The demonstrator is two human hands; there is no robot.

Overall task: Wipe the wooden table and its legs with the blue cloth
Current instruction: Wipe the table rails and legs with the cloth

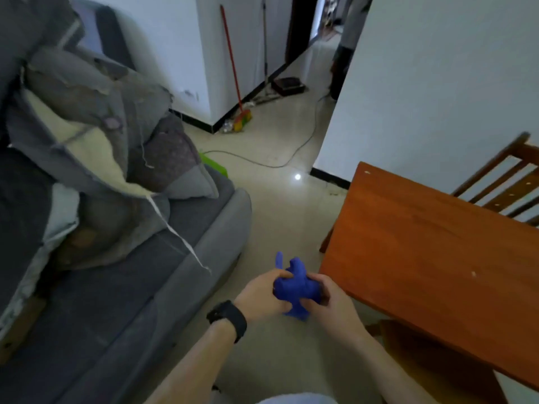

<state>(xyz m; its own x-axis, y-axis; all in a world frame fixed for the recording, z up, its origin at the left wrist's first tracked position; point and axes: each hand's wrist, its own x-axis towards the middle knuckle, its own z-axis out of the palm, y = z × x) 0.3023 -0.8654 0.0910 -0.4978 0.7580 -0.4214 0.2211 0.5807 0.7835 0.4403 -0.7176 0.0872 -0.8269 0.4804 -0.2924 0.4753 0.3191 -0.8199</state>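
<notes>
Gripping from the left, our left hand, a black watch on its wrist, curls round the bunched blue cloth; our right hand clutches its other side. We hold it over the floor, just left of the wooden worktop.

A: Where is the counter?
B: On the right. A chair stands behind its far edge.
A: And on the left?
B: A sofa, with cushions heaped on it. The left hand and right hand grip the cloth between them, above the floor between sofa and counter. Far behind, a broom leans.
</notes>
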